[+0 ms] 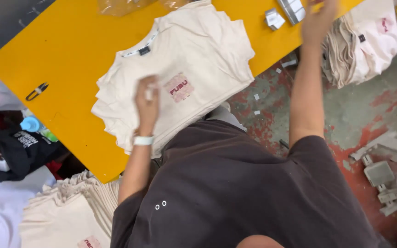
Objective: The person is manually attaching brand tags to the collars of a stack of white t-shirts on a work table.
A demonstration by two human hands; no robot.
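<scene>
Stack of cream cotton T-shirts (194,59) lies on the yellow flat-topped work table (70,50), near its front edge, collar toward the far side. Left hand (147,103) rests on top of that stack, just left of the pink square chest print (178,87). Small black metal thread snips (36,91) lie on the table well left of the stack. Clear crinkled plastic bag (120,5) sits behind the stack at the table's far edge. Right hand (318,20) is raised over the table's right end, beside small grey folded tags (274,19). Second pile of cream T-shirts (361,43) lies right of it. Third pile of cream shirts (70,216) sits below the table, left of the person.
</scene>
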